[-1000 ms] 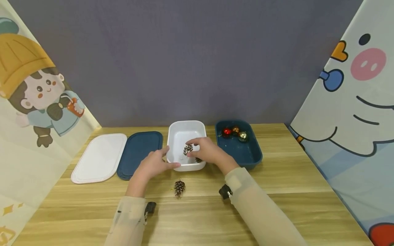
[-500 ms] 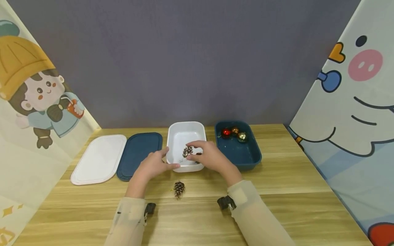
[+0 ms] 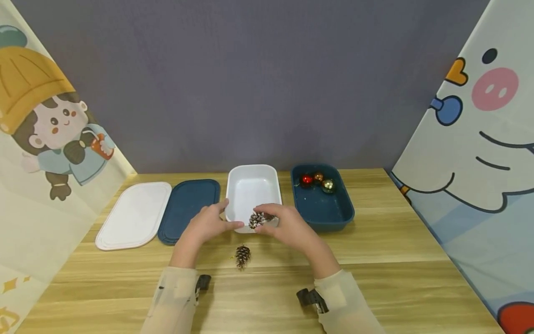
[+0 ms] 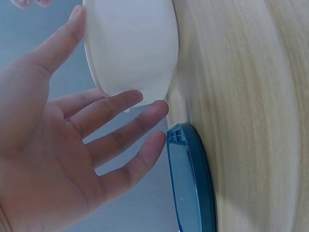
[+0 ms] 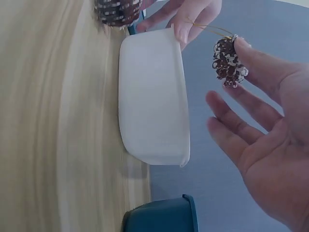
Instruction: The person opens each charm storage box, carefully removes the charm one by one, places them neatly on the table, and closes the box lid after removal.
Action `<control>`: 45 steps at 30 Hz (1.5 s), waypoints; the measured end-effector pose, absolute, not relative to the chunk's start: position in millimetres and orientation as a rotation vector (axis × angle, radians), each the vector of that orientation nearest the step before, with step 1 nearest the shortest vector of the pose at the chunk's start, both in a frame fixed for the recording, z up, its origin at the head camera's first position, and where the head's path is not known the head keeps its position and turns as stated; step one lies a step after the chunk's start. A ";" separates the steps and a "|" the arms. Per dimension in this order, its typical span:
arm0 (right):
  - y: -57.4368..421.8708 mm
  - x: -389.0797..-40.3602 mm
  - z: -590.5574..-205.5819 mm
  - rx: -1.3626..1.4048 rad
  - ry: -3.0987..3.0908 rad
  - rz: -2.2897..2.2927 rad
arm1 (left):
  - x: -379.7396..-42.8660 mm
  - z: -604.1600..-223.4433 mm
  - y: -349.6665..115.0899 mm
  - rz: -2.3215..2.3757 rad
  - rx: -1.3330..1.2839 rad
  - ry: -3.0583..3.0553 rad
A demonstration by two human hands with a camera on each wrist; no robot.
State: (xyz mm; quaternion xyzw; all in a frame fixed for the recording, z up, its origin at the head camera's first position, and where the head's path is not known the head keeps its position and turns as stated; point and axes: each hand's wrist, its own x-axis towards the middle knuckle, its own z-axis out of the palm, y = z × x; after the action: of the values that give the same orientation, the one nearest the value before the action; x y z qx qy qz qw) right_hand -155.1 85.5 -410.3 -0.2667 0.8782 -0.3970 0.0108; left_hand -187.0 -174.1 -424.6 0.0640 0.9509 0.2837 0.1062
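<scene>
My right hand (image 3: 290, 226) pinches a small white-tipped pinecone (image 3: 256, 220) between thumb and fingers, over the near edge of the white box (image 3: 252, 170). In the right wrist view a thin gold string hangs off this pinecone (image 5: 228, 62), which is clear of the box's rim. Something dark shows between the fingers, perhaps a second pinecone in the box. My left hand (image 3: 207, 223) touches the box's near left corner, thumb at the rim and fingers spread along the side. A brown pinecone (image 3: 242, 256) lies on the table in front of the box.
Right of the white box stands a dark blue box (image 3: 323, 211) with red, copper and gold baubles (image 3: 328, 186). A dark blue lid (image 3: 189, 204) and a white lid (image 3: 134, 215) lie to the left on the wooden table (image 3: 400, 232). A grey wall (image 3: 258, 83) rises behind.
My right hand has lifted the pinecone from inside the white box and brought it nearer, over the front rim. The left hand stays at the box's corner.
</scene>
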 end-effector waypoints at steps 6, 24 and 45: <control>89.3 -140.4 -411.1 -0.829 2.752 -1.204 | -187.2 -424.0 -173.7 0.839 0.191 2.803; 95.5 -121.7 -421.1 -0.771 2.718 -1.172 | -186.2 -423.4 -174.2 0.820 0.176 2.802; 114.4 -117.1 -435.6 -0.816 2.671 -1.027 | -187.3 -424.3 -174.0 0.841 0.180 2.795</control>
State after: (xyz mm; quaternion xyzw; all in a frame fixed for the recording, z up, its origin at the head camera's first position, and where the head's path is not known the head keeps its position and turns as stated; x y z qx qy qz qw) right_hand -117.1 114.4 -435.6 -0.2734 0.8945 -0.3440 0.0830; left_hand -187.3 -174.0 -424.3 0.0613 0.9501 0.2860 0.1085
